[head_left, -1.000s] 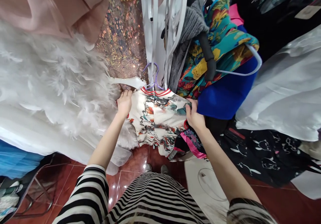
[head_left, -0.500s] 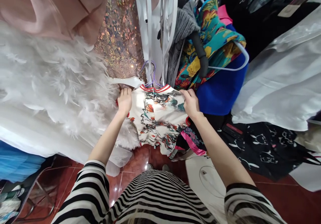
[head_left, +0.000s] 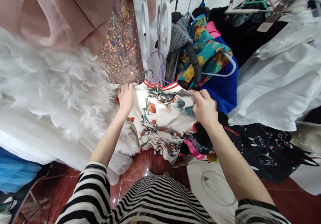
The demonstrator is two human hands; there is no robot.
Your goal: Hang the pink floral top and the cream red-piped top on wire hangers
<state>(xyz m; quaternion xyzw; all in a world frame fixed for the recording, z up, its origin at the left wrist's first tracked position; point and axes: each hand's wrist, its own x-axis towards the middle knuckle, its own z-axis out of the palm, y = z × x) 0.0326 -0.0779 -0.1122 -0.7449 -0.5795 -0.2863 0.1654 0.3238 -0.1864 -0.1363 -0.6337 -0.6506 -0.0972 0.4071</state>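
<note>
In front of me a white printed top (head_left: 167, 115) with red trim at the neck hangs on a purple wire hanger (head_left: 161, 68). A dark seam or zip runs down its middle. My left hand (head_left: 126, 98) is closed on the shoulder at its left side. At the opposite shoulder, my right hand (head_left: 205, 107) grips the cloth between thumb and fingers. The fabric is spread between the two hands, and its lower hem hangs in folds. A metal hanger hook (head_left: 147, 74) shows just behind the neckline.
White feathered clothing (head_left: 62, 87) and a sequined garment (head_left: 122, 40) crowd the left. On the right hang a floral garment (head_left: 200, 50), blue cloth (head_left: 223, 87) and white clothing (head_left: 273, 87). A white rack post (head_left: 165, 23) stands behind. Below are red floor tiles (head_left: 140, 165).
My right hand has moved outward to the right, pulling the top wider. The top sits slightly further right, and the purple hook stands more upright. My left hand keeps its hold.
</note>
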